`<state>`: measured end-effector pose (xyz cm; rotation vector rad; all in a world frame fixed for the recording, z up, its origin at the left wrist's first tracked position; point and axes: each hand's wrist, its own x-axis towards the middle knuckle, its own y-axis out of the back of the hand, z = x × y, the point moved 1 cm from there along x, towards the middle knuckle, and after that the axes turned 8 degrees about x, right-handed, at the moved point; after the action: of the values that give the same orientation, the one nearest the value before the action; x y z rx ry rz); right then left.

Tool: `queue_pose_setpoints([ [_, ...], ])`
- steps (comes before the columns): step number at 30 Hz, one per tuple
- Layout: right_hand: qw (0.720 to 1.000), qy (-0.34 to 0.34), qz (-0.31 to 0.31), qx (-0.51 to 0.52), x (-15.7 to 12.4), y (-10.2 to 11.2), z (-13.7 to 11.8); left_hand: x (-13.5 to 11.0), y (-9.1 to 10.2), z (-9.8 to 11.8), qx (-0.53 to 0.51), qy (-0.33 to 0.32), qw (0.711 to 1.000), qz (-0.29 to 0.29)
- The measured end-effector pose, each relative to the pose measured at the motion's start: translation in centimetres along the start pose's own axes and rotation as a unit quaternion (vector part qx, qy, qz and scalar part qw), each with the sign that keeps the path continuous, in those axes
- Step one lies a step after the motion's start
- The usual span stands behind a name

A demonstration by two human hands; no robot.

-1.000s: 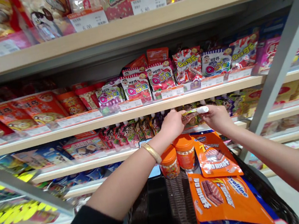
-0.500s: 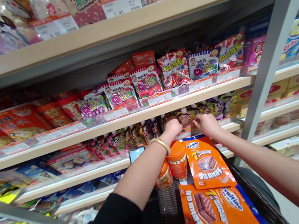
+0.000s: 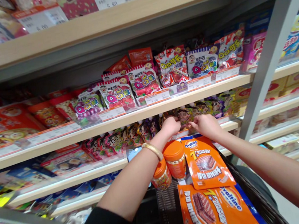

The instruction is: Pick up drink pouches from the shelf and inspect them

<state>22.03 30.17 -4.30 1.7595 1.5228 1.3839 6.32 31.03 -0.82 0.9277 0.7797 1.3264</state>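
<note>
Both my hands reach under the middle shelf to a row of small cartoon-printed drink pouches (image 3: 130, 134). My left hand (image 3: 170, 127), with a gold bracelet on its wrist, is closed on the left side of one pouch (image 3: 183, 117). My right hand (image 3: 206, 125) pinches the right side of the same pouch. The pouch stands upright in the row between its neighbours. Below my arms is a black basket (image 3: 260, 200) holding two orange Ovaltine packets (image 3: 206, 163) and two orange-lidded jars (image 3: 175, 162).
A wooden shelf (image 3: 128, 116) above my hands carries QQ gummy bags (image 3: 144, 83) and price tags. A grey slanted upright (image 3: 266, 56) crosses the right side. Red snack packs (image 3: 8, 125) fill the left. Lower shelves hold blue and yellow packages. A phone (image 3: 134, 153) shows behind my left forearm.
One second ago I held the pouch flat between both hands in front of the shelf edge. It has since gone upright into the row, and my hands stay on it.
</note>
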Motion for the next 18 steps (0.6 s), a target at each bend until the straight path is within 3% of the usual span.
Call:
queue_pose_setpoints([
  [5,0.996,0.043,-0.033,0.075,-0.6,0.4,-2.0,-3.6,3.0,-1.7,-0.006,-0.025,0.999,0.037],
  [9,0.985,0.068,-0.063,0.143,-0.1,-0.3,-3.8,-5.5,4.9,-3.7,0.135,-0.021,0.986,0.100],
  [13,0.976,0.066,-0.091,0.184,1.2,-1.7,-5.2,-5.1,4.5,-4.8,0.214,0.020,0.974,0.077],
  [18,0.969,0.070,-0.123,0.203,2.3,-3.4,-6.5,-3.1,3.3,-4.1,0.225,0.055,0.971,0.066],
])
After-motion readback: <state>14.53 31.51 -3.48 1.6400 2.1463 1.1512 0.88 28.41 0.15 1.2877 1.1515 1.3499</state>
